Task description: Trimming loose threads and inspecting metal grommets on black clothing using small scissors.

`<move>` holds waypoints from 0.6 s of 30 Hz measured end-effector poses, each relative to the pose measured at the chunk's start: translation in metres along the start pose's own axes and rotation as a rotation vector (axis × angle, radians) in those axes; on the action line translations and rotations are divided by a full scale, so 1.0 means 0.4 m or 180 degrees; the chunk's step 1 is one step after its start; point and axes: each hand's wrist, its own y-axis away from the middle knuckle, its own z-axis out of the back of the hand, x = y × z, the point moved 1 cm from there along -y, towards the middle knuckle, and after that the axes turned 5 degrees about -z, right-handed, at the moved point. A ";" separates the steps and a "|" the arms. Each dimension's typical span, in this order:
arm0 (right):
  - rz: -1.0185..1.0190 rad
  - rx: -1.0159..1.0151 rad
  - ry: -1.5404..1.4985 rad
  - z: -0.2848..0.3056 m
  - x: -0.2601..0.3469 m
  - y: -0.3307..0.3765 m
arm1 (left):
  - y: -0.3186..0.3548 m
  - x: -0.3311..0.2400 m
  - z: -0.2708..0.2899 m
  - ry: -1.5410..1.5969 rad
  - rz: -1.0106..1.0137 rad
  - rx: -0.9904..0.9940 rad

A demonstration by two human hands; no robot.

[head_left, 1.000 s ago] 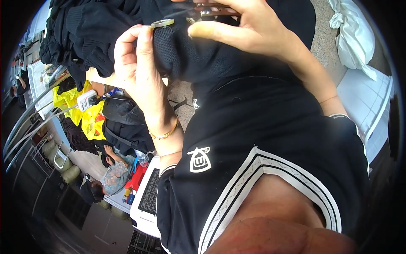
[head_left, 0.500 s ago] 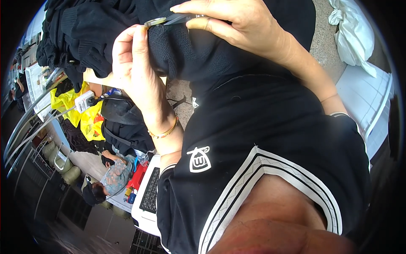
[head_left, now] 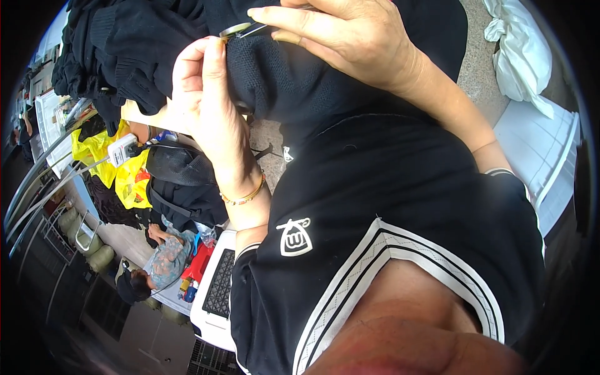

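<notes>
Near the top of the view, my left hand (head_left: 209,94) pinches a small, pale round disc (head_left: 235,29), seen almost edge-on, between thumb and forefinger. From the fingers of my right hand (head_left: 356,40) juts a thin, pointed metal tool (head_left: 253,29); its exact kind is not clear, as the fingers cover most of it. Its tip lies close against the disc. Beneath both hands spreads dark knitted cloth (head_left: 256,69), draped over my lap. More dark knitwear with ribbed edges (head_left: 134,44) is heaped to the left.
On the left are a white plug adapter (head_left: 122,150) with cables, yellow plastic bags (head_left: 131,187) and a black bag (head_left: 178,194). Another person (head_left: 165,259) sits farther off, beside a white chair-like frame (head_left: 209,312). A white sack (head_left: 522,50) and pale plastic panel (head_left: 537,144) are at right.
My left hand has shifted slightly to the right with the disc. The pointed tool has turned a little, and less of it shows beyond my right fingers.
</notes>
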 end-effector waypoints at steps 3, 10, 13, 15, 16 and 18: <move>0.1103 -0.0301 0.1031 -0.023 -0.052 0.009 | 0.007 -0.004 -0.014 -0.0059 -0.0079 0.0007; 0.1169 -0.0277 0.1051 -0.007 -0.036 0.005 | 0.012 -0.012 -0.016 -0.0107 0.0037 0.0057; 0.0016 0.0065 0.0100 0.011 -0.017 0.001 | 0.011 -0.010 -0.021 0.0097 0.0088 -0.0045; 0.1216 -0.0398 0.1135 -0.018 -0.060 0.009 | 0.010 -0.006 -0.018 0.0033 0.0046 -0.0013; 0.1222 -0.0394 0.1134 -0.018 -0.061 0.009 | 0.009 -0.004 -0.016 -0.0039 0.0005 0.0023; 0.1230 -0.0395 0.1202 -0.020 -0.058 0.002 | 0.009 -0.005 -0.019 -0.0096 0.0003 -0.0015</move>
